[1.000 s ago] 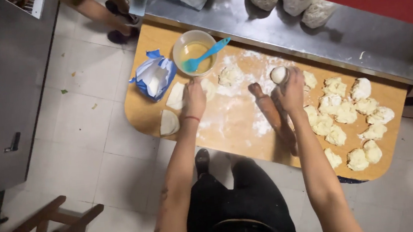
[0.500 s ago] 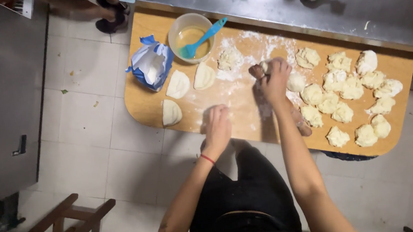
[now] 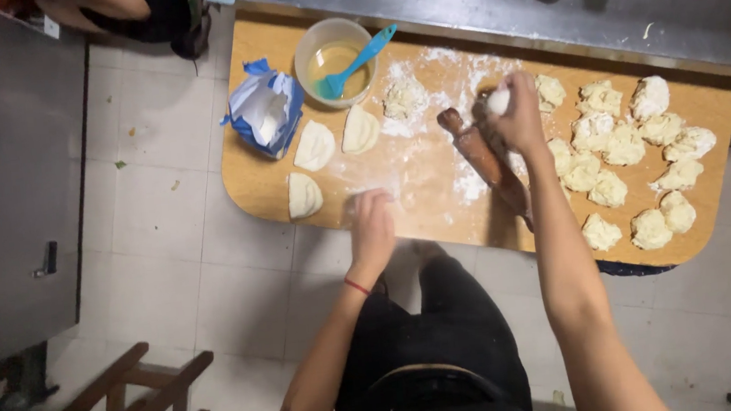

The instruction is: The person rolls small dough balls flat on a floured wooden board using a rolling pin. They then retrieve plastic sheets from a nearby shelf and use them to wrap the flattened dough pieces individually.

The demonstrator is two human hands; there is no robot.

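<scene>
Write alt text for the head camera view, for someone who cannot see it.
Seen from above, a person's right hand holds a small dough ball over a floured wooden board, beside a wooden rolling pin. The left hand is at the board's near edge. Dough lumps crowd one end; three folded pieces, a flour bag and a bowl with a blue brush sit at the other.

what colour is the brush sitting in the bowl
Light blue; the brush leans in the pale bowl at the board's far edge, clearest in the head view.

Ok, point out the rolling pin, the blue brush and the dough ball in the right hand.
rolling pin [image 3: 477, 153], head view, upper shaft.
blue brush [image 3: 361, 59], head view, handle.
dough ball [image 3: 498, 101], head view, its top.
</scene>
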